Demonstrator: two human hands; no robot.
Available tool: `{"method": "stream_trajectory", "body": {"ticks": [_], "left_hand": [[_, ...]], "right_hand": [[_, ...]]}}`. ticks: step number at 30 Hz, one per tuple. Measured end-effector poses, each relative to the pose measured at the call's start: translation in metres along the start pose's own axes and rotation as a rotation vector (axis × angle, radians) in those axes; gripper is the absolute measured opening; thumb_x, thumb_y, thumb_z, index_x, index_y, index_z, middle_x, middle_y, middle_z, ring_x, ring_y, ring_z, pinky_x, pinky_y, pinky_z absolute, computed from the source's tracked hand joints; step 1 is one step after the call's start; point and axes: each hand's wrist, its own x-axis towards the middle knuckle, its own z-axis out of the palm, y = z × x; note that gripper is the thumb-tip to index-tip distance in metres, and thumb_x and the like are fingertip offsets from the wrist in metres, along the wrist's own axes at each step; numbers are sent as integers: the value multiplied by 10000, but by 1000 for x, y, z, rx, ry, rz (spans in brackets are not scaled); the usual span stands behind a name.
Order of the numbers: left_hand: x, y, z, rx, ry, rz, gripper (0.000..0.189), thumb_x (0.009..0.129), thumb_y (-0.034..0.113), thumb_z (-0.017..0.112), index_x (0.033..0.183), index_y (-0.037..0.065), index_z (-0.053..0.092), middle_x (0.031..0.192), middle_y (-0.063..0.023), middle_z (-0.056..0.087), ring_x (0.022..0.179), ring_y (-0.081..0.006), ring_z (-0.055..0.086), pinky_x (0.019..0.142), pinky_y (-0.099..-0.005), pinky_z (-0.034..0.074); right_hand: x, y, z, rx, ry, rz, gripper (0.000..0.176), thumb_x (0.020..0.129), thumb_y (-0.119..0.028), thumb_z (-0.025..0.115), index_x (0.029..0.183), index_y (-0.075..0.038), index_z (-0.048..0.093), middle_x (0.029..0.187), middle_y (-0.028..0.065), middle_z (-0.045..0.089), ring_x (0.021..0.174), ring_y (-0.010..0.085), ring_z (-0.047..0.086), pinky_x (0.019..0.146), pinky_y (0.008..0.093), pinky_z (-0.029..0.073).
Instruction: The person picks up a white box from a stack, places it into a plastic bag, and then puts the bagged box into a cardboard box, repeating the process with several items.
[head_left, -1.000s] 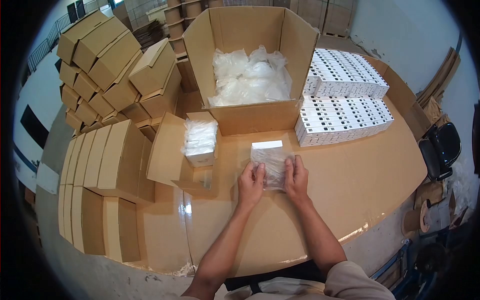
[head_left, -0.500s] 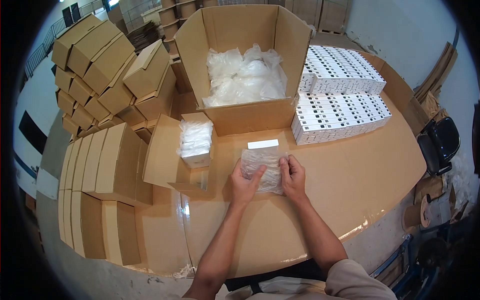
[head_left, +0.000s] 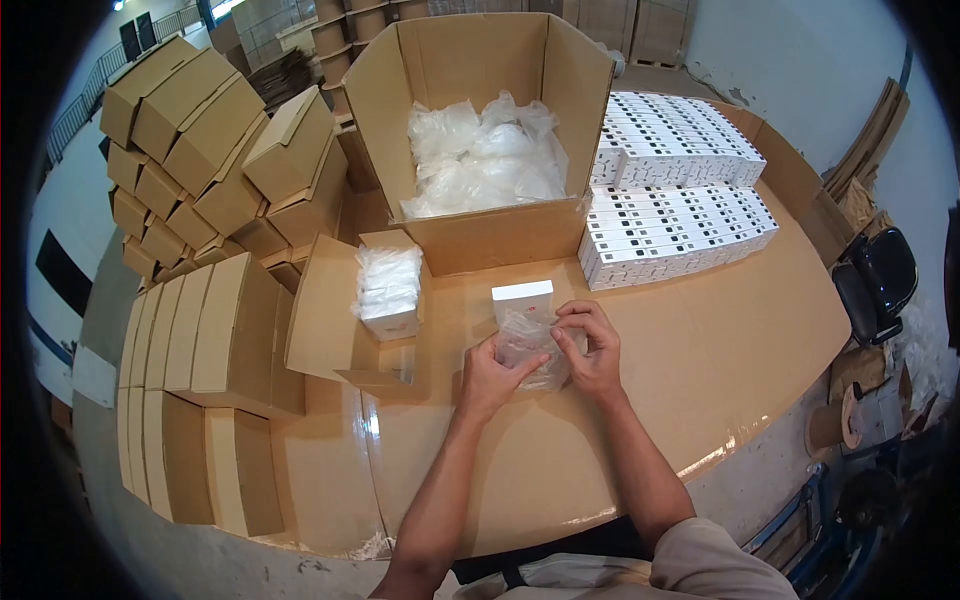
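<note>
**Both hands on a bag, white box half inside it**

Near the middle of the bench (head_left: 720, 350), a little in from its near edge, the person holds a clear plastic bag (head_left: 533, 352) with both hands. The left hand (head_left: 487, 378) is curled around the bag's near left side, thumb and fingers closed on the film. This looks like a steadying grip that keeps the bag from sliding. The right hand (head_left: 592, 345) has its fingers bent and pinched on the bag's right edge, seemingly to hold the mouth of the bag taut against the box.

The white box (head_left: 523, 298) lies lengthwise, pointing away from the person. Its far end pokes bare out of the bag and its near end is covered by the film between the hands. Whether it rests on the bench or is lifted just off it cannot be told.

What surrounds the hands is laid out within arm's reach:

- Straight ahead, toward the far edge, a big open carton (head_left: 480, 238) holds a loose heap of clear bags (head_left: 480, 160).
- At the far right corner, rows of white boxes (head_left: 680, 215) are stacked tightly, just beside the carton.
- To the left of the hands, a small open carton (head_left: 335, 320) holds boxes already wrapped in film (head_left: 388, 285), close enough to be reached without stretching.
- Beyond the left edge stand closed cartons (head_left: 210, 330), packed side by side.
</note>
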Motion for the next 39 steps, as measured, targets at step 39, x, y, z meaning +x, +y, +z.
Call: {"method": "stream_trajectory", "body": {"ticks": [39], "left_hand": [[9,-9,-24,-44,-66,-191,387,779,205,910,1038,-21,733,981,-96,766,887,-140,703,799,-305,552]], "right_hand": [[47,24,-1,109,45,115,166,988,-87,625,1141,-42,673,1029,34,731,962,126,653,851,288,498]]}}
